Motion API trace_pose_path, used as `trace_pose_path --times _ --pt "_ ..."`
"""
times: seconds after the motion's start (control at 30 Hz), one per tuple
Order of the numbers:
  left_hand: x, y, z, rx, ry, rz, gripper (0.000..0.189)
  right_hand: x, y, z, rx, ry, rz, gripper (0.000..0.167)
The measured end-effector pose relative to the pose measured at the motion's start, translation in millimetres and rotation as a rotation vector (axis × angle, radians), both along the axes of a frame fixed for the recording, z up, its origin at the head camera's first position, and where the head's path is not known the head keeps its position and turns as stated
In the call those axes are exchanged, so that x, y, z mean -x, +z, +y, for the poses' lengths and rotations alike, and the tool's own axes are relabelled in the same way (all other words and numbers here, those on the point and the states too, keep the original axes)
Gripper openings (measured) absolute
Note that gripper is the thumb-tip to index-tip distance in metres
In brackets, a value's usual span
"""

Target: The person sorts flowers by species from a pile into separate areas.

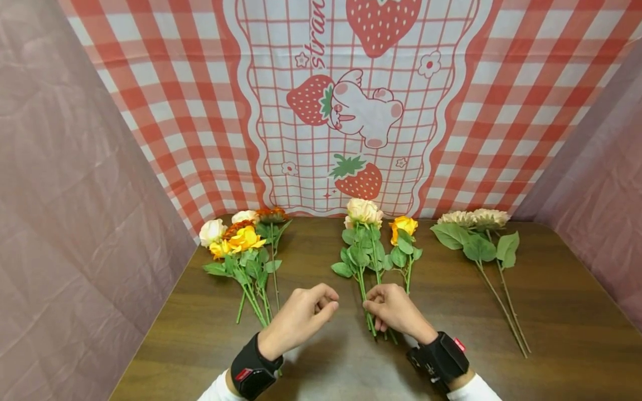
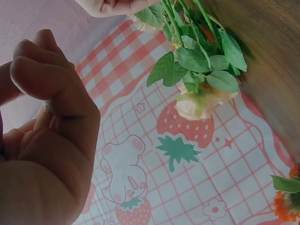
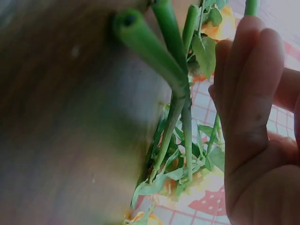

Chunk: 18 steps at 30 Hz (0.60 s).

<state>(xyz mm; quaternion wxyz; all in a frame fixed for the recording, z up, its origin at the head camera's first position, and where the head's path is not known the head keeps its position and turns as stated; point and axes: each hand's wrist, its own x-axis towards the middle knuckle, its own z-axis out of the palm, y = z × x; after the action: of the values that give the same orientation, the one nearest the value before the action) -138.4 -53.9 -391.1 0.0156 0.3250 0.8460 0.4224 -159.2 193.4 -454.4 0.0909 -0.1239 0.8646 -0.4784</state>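
Cream roses (image 1: 363,211) lie at the middle of the table, heads toward the cloth and green stems (image 1: 368,312) toward the person. My right hand (image 1: 396,309) is over these stems, pinching one cream rose stem between thumb and fingers. In the right wrist view, a stem end (image 3: 251,7) sticks out past the fingers, and several other stems (image 3: 176,79) lie beside them. My left hand (image 1: 303,317) hovers over the table left of the roses, fingers loosely curled around nothing. The left wrist view shows the cream rose heads (image 2: 194,105) beyond that hand.
A yellow-orange rose (image 1: 403,227) lies just right of the cream ones. At the left is a group of white, yellow and rust-coloured flowers (image 1: 246,238). Two pale, flat-headed flowers (image 1: 489,218) lie at the right. A checked strawberry cloth (image 1: 200,111) hangs behind the table (image 1: 551,289).
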Motion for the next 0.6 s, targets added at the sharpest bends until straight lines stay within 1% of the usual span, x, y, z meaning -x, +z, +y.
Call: trace_pose_path --times 0.27,0.43,0.6 --pt "0.0 -0.1 0.3 0.013 -0.002 -0.005 0.01 -0.4 1.6 -3.7 -0.022 -0.029 -0.014 0.025" --pt "-0.6 0.4 0.2 0.02 -0.002 -0.014 0.009 -1.8 2.3 -3.3 -0.041 -0.021 -0.005 0.023" --pt "-0.7 1.6 0.4 0.024 0.001 -0.019 0.009 -1.5 2.1 -2.8 -0.047 -0.02 -0.016 0.022"
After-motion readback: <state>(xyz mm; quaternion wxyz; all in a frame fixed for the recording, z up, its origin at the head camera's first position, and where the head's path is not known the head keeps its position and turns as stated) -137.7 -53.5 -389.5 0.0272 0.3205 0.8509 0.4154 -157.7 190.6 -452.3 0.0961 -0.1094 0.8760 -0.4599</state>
